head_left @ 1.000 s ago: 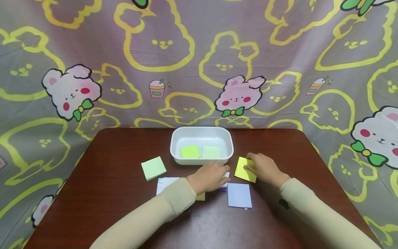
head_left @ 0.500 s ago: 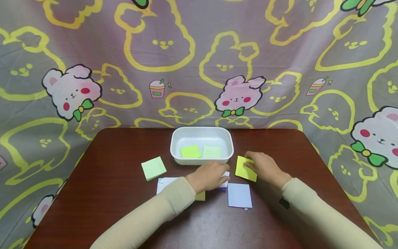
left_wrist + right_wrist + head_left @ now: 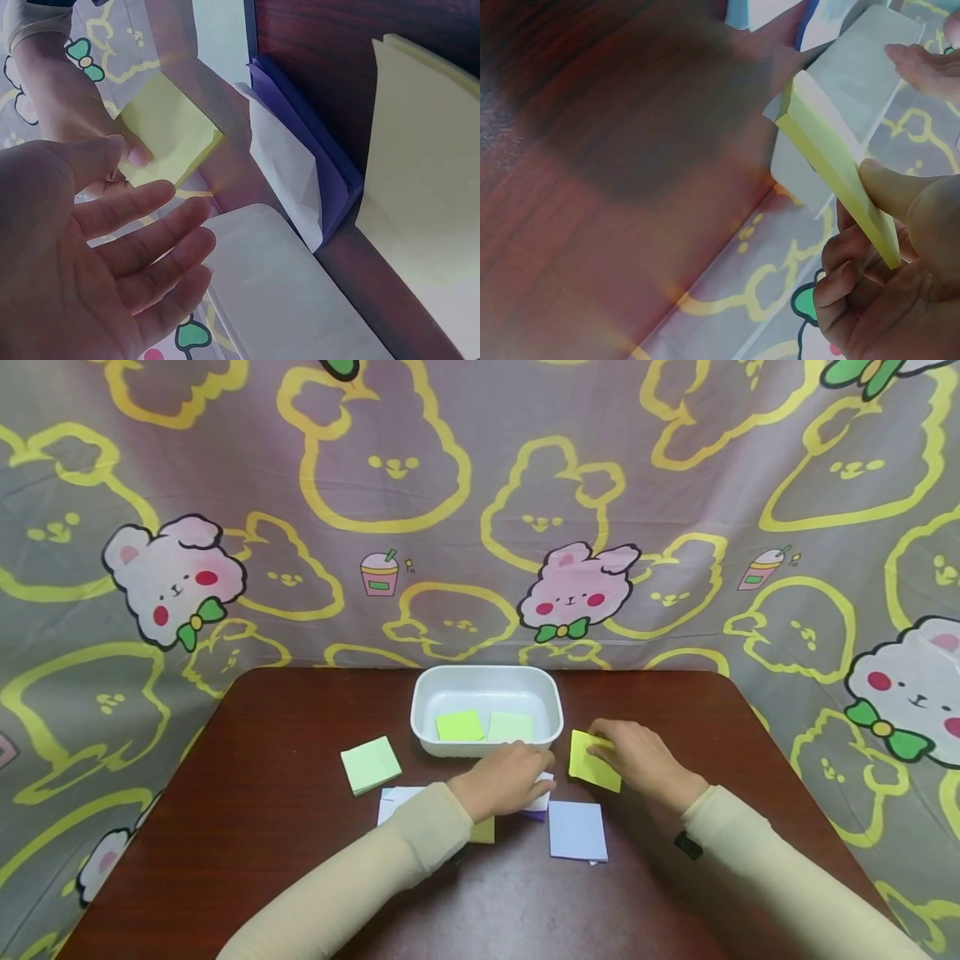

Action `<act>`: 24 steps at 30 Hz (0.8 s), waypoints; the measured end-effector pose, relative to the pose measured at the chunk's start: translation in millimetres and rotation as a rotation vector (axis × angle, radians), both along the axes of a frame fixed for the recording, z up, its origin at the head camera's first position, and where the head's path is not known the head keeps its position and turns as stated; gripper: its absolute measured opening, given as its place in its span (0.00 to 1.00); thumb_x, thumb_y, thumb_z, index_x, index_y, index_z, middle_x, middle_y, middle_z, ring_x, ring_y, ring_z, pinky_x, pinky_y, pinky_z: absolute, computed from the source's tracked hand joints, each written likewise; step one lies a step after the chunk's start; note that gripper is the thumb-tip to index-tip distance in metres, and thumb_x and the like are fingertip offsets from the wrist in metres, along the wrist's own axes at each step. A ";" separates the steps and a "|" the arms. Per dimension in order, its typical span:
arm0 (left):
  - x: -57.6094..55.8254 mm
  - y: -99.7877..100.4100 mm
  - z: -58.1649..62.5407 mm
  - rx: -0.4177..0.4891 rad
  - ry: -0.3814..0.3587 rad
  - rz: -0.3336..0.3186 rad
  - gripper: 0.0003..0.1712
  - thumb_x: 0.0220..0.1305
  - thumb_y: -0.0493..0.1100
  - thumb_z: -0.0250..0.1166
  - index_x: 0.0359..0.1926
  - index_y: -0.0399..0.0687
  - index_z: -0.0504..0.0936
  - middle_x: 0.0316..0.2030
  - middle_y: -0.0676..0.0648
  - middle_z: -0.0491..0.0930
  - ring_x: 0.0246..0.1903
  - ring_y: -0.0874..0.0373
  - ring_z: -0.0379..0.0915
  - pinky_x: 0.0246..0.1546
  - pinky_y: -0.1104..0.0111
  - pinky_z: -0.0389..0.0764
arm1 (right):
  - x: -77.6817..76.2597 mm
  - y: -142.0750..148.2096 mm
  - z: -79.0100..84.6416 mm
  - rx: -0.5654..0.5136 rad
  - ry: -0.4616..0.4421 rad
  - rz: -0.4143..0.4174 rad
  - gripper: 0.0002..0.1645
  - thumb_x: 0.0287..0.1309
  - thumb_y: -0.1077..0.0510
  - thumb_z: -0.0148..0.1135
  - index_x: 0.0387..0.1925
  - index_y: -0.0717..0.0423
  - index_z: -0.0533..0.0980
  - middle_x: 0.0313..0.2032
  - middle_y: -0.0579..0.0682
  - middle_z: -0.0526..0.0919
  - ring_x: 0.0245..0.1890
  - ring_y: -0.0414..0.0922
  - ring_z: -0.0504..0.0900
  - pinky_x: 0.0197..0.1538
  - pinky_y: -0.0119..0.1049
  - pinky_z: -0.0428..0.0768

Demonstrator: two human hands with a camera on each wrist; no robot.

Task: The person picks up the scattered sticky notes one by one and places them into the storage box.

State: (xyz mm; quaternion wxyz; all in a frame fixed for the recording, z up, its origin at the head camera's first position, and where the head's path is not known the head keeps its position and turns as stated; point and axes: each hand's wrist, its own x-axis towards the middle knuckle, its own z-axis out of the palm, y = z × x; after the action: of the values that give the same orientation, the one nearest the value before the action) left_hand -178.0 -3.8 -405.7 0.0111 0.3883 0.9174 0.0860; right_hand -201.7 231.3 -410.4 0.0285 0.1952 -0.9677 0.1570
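My right hand (image 3: 643,762) pinches a yellow sticky-note pad (image 3: 591,765) to the right of the white tub (image 3: 487,749). In the right wrist view the thumb lies on one face of the pad and curled fingers are behind it; the pad is tilted off the table. My left hand (image 3: 501,782) hovers in front of the tub with nothing in it, its fingers loosely extended in the left wrist view. Below it sits a purple sticky-note pad (image 3: 296,127) with a lifted white sheet (image 3: 289,161), partly hidden by this hand in the head view.
Inside the tub lie a lime pad (image 3: 459,726) and a pale green pad (image 3: 512,727). Another pale green pad (image 3: 371,766) is left of it. A light blue pad (image 3: 577,831) lies front right. The left sleeve partly covers a whitish pad (image 3: 397,800) and a dull yellow pad (image 3: 483,832).
My right hand has lifted the yellow pad slightly and shifted it a little toward the back of the table. The left hand has hardly moved.
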 end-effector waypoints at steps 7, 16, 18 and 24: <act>-2.0 0.4 2.2 -0.007 0.009 0.006 0.14 0.73 0.51 0.61 0.47 0.47 0.83 0.37 0.52 0.84 0.36 0.56 0.80 0.40 0.66 0.79 | 1.2 -2.7 5.5 -0.006 0.028 0.019 0.13 0.58 0.57 0.73 0.43 0.56 0.82 0.35 0.48 0.86 0.31 0.43 0.77 0.35 0.38 0.77; -2.3 0.7 6.7 -0.002 0.006 0.015 0.15 0.74 0.52 0.60 0.49 0.47 0.83 0.38 0.51 0.85 0.38 0.56 0.80 0.41 0.65 0.80 | 6.9 -7.1 13.9 -0.017 0.020 0.011 0.15 0.57 0.57 0.74 0.45 0.56 0.82 0.37 0.49 0.87 0.32 0.43 0.77 0.36 0.37 0.78; -2.1 0.7 8.7 -0.005 0.007 0.019 0.15 0.74 0.52 0.59 0.49 0.47 0.83 0.37 0.51 0.85 0.37 0.57 0.80 0.40 0.65 0.80 | 8.2 -8.0 16.3 -0.016 0.022 0.012 0.15 0.57 0.56 0.74 0.45 0.56 0.82 0.37 0.49 0.87 0.32 0.43 0.77 0.36 0.37 0.78; -1.0 0.0 12.9 -0.009 0.012 0.028 0.16 0.75 0.53 0.58 0.50 0.48 0.82 0.38 0.50 0.84 0.37 0.56 0.80 0.40 0.65 0.80 | 12.1 -9.2 23.5 -0.015 0.049 0.030 0.13 0.57 0.57 0.74 0.43 0.56 0.82 0.35 0.48 0.86 0.31 0.43 0.77 0.35 0.37 0.77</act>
State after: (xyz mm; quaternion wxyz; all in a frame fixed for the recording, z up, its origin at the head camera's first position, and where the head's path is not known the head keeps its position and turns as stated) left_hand -179.0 -3.8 -392.8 0.0060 0.3759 0.9232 0.0798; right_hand -189.6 222.1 -386.9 0.0512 0.2134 -0.9625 0.1596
